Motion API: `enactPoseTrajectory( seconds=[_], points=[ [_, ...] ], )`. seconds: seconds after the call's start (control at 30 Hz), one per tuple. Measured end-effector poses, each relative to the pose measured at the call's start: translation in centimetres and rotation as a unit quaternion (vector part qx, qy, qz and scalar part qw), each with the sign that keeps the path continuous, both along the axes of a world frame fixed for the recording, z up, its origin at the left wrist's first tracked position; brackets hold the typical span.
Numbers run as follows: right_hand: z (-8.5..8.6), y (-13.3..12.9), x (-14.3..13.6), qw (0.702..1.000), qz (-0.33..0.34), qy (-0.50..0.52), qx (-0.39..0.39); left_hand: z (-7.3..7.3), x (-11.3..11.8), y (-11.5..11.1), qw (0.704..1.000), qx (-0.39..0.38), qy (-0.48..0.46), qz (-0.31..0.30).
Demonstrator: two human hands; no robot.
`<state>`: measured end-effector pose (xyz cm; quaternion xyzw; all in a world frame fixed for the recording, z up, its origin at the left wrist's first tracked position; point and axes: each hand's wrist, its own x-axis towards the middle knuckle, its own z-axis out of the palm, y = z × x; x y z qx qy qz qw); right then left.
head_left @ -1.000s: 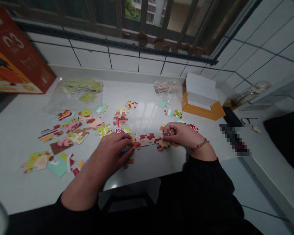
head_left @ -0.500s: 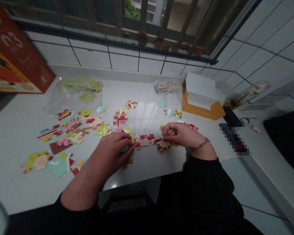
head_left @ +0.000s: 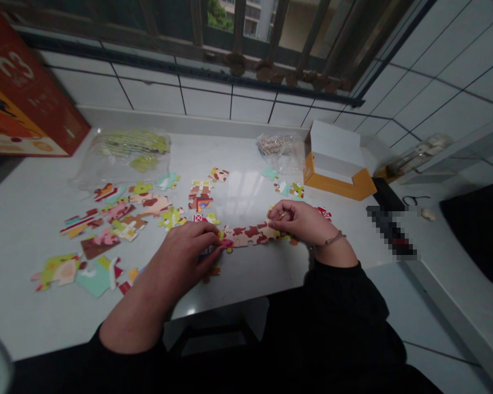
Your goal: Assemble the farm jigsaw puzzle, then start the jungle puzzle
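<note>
While the left hand (head_left: pixel 184 247) has fingertips at the left end of the brown-spotted puzzle strip (head_left: pixel 243 236), grip unclear, the right hand (head_left: pixel 299 223), set apart, pinches the end piece (head_left: pixel 266 232) at the strip's right, all near the counter's (head_left: pixel 250 273) front edge, loose pieces (head_left: pixel 156 204) mostly left.

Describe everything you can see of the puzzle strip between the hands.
The strip is a row of interlocking pieces, seemingly cardboard: cream with reddish-brown patches, pink and yellow-green at its left end. It lies on the white counter, rising slightly rightward in view. The left hand touches its left end, the right hand its right part; both partly hide it, so its full length is unclear.
</note>
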<state>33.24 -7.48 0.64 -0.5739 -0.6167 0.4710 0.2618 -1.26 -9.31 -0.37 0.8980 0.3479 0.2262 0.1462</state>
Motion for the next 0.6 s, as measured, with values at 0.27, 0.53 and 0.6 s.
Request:
enactPoseTrajectory(
  seconds=[0.27,0.53,0.6],
  points=[
    [-0.9,0.23,-0.46,0.999,-0.002,-0.029,0.04,0.03,-0.03,0.07,1.0,-0.002,0.007,0.002],
    [-0.8,0.24,-0.65,0.99,0.005,-0.111,0.087,0.08,-0.02,-0.06,1.0,-0.011,0.004,0.014],
    [-0.62,0.23,-0.66,0.988,0.012,-0.123,0.087,0.14,-0.04,-0.06,1.0,-0.009,0.01,0.012]
  ],
)
